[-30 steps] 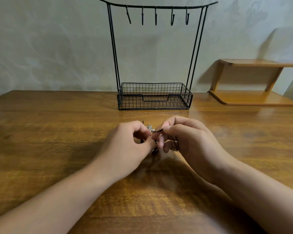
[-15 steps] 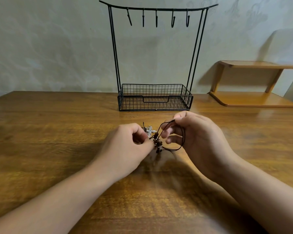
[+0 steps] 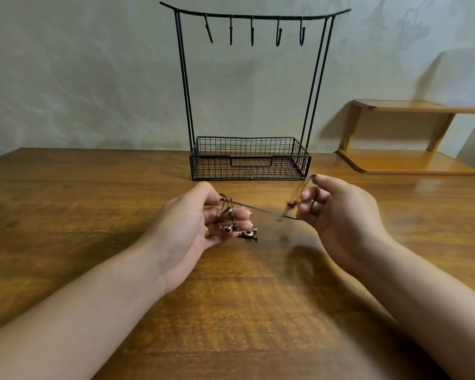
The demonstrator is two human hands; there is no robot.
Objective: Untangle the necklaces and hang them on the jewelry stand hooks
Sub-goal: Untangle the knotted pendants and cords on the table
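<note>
Now, left hand [image 3: 192,229]: palm turned up above the table, fingers curled around a bunch of cords and small metal charms; a gold ring shows on one finger.
Right hand [image 3: 337,215]: to the right of the other hand, well apart from it, fingers bent and pinched on a dark cord that loops over the top of the fingers; this part is blurred.
Necklaces [image 3: 232,224]: a tangled cluster of dark cords and pendants, mostly in the left hand, with one charm [image 3: 248,233] hanging off the fingertips just above the table; how many necklaces are in it I cannot tell.
Cord [image 3: 258,210]: one thin strand stretched nearly straight between the two hands.
Jewelry stand [image 3: 248,157]: black wire, at the far middle of the table, beyond both hands, with a mesh basket as its base.
Hooks [image 3: 252,31]: five on the top bar, all bare.
Table [image 3: 80,215]: brown wood, glossy.
Wooden shelf [image 3: 406,160]: far right, against the wall.
</note>
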